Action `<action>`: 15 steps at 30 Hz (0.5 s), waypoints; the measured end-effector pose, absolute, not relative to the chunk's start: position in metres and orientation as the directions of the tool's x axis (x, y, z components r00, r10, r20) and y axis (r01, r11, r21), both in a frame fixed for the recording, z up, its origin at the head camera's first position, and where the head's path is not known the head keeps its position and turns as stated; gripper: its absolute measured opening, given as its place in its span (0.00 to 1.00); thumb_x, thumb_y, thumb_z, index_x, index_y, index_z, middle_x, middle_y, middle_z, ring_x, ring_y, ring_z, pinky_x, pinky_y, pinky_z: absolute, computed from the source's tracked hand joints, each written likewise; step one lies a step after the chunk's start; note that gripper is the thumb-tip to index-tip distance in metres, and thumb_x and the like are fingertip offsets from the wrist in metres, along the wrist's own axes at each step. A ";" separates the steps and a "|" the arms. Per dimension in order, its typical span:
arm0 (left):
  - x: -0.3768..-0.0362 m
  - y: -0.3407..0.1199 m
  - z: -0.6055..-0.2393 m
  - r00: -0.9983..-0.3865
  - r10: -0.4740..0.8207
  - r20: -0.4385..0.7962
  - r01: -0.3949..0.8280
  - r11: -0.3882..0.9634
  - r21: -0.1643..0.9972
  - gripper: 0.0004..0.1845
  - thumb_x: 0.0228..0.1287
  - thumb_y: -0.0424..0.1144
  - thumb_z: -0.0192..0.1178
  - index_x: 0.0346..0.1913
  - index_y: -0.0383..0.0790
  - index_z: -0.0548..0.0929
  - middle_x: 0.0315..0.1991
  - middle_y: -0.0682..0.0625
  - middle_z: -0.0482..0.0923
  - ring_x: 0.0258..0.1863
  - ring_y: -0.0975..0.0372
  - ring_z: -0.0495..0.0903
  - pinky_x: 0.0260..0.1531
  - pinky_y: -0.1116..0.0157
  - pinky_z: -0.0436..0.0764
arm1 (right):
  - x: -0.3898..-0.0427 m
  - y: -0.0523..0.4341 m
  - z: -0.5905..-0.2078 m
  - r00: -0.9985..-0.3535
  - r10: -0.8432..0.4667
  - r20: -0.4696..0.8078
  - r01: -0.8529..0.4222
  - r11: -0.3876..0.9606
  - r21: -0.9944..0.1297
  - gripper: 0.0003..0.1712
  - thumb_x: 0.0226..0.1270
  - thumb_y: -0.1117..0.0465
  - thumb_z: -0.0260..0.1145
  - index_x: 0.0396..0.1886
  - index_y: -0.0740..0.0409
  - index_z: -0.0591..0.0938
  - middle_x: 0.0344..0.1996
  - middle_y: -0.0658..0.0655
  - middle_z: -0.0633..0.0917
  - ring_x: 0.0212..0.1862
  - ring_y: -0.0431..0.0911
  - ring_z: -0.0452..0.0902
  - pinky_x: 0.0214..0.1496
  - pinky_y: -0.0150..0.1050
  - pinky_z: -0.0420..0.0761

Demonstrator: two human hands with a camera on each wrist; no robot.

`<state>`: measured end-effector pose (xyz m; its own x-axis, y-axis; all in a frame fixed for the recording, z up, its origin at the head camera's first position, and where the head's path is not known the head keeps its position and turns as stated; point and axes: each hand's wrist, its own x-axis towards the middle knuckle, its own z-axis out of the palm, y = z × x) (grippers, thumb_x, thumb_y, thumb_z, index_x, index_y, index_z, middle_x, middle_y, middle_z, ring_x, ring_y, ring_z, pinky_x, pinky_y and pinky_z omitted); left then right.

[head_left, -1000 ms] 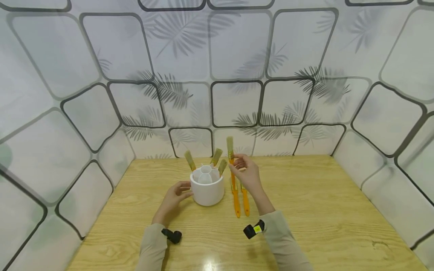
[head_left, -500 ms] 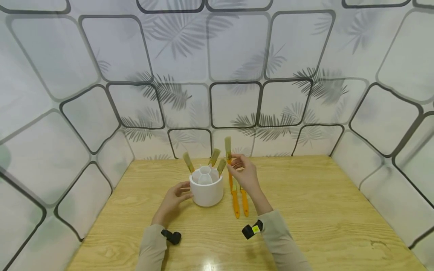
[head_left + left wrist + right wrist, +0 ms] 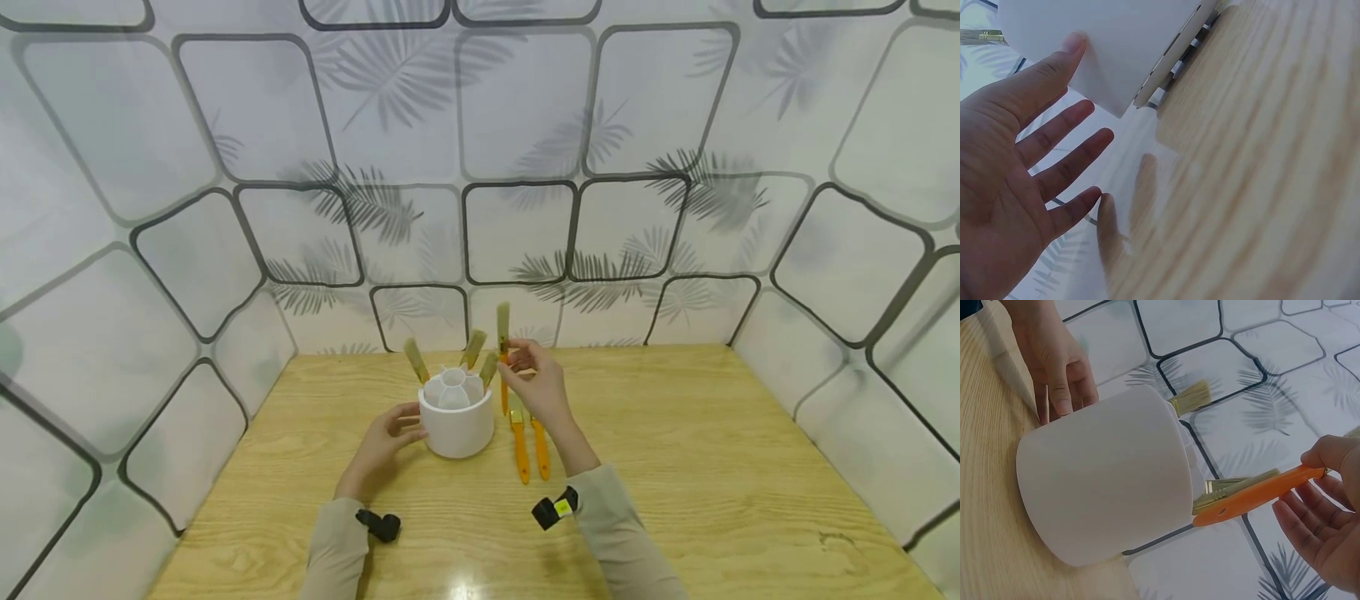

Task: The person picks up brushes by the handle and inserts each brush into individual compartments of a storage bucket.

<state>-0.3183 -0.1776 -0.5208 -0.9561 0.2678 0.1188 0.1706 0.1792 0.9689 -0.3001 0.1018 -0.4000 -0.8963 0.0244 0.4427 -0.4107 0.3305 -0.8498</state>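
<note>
A round white divided holder (image 3: 457, 432) stands upright on the table, with three bristle-up paintbrushes leaning out of it, one being the left brush (image 3: 417, 360). Against its left side rests my left hand (image 3: 386, 442); in the left wrist view the thumb (image 3: 1060, 62) touches the wall while the other fingers spread loosely. My right hand (image 3: 542, 385) pinches another paintbrush (image 3: 503, 329) near its ferrule, bristles up, right of the holder. Seen from the right wrist, the orange handle (image 3: 1254, 499) has its end right by the holder's rim.
Two orange-handled paintbrushes, a left one (image 3: 521, 450) and a right one (image 3: 540, 448), lie side by side on the wooden table (image 3: 712, 467), below my right hand. A patterned wall covering (image 3: 517, 233) rises behind and at both sides.
My right hand has shifted slightly left with the paintbrush, which stands more upright and closer to the holder. My left hand stays at the holder's side.
</note>
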 end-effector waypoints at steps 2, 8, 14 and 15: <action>-0.318 -0.178 -0.521 -0.958 0.264 0.111 0.159 0.169 0.973 0.29 0.54 0.38 0.67 0.60 0.39 0.72 0.59 0.41 0.71 0.58 0.47 0.71 0.57 0.54 0.74 | -0.300 0.101 -0.399 -0.893 0.023 0.449 -0.418 0.324 -0.849 0.18 0.58 0.61 0.68 0.49 0.57 0.78 0.33 0.57 0.81 0.37 0.47 0.78 0.35 0.34 0.83; -0.318 -0.178 -0.521 -0.959 0.267 0.098 0.144 0.157 0.977 0.28 0.55 0.36 0.66 0.60 0.38 0.72 0.59 0.40 0.70 0.58 0.46 0.70 0.58 0.54 0.74 | -0.300 0.100 -0.399 -0.893 0.021 0.450 -0.421 0.317 -0.850 0.18 0.58 0.62 0.68 0.49 0.57 0.78 0.33 0.57 0.80 0.37 0.47 0.78 0.36 0.34 0.83; -0.312 -0.175 -0.511 -0.954 0.283 0.095 0.143 0.155 0.977 0.27 0.57 0.31 0.64 0.61 0.34 0.70 0.60 0.37 0.69 0.59 0.43 0.69 0.57 0.53 0.74 | -0.300 0.099 -0.399 -0.890 0.020 0.456 -0.431 0.291 -0.854 0.18 0.58 0.62 0.68 0.49 0.58 0.78 0.33 0.57 0.80 0.37 0.47 0.78 0.35 0.33 0.83; -0.310 -0.175 -0.507 -0.954 0.285 0.096 0.145 0.157 0.977 0.27 0.57 0.31 0.63 0.60 0.34 0.70 0.60 0.36 0.69 0.59 0.42 0.69 0.57 0.53 0.74 | -0.300 0.098 -0.399 -0.889 0.020 0.458 -0.433 0.286 -0.855 0.18 0.58 0.63 0.68 0.48 0.58 0.78 0.33 0.58 0.80 0.37 0.47 0.78 0.34 0.33 0.83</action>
<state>-0.3099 -0.1747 -0.5071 -0.9537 0.2850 0.0961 0.1453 0.1571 0.9768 -0.3002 0.0984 -0.3988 -0.8889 0.0200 0.4576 -0.4334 0.2862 -0.8545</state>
